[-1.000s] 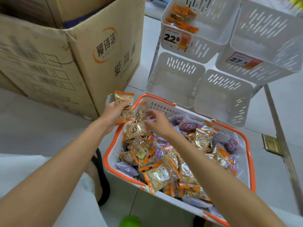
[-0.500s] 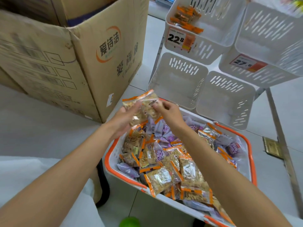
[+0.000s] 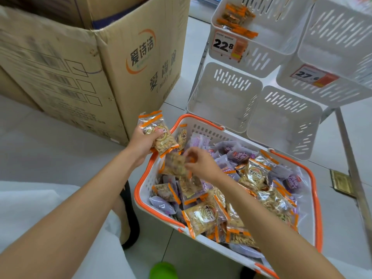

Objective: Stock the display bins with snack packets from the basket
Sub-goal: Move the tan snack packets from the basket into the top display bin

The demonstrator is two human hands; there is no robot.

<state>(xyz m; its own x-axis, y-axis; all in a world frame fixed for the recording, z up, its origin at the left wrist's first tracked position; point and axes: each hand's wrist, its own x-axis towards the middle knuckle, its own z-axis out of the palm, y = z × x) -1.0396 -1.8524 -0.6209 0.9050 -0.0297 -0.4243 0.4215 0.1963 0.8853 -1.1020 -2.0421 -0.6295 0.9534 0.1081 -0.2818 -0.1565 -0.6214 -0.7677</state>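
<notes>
While left hand (image 3: 144, 142) grips packets (image 3: 161, 135) at basket (image 3: 203, 122) rim, bins (image 3: 223, 101) beyond

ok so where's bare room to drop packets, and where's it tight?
Bare: lower-left bin and lower-right bin, just beyond the basket. The upper-left bin has orange packets at its left; its right side is bare. Crowded: the basket, heaped with packets; left hand and right hand hold some over its left end.
</notes>
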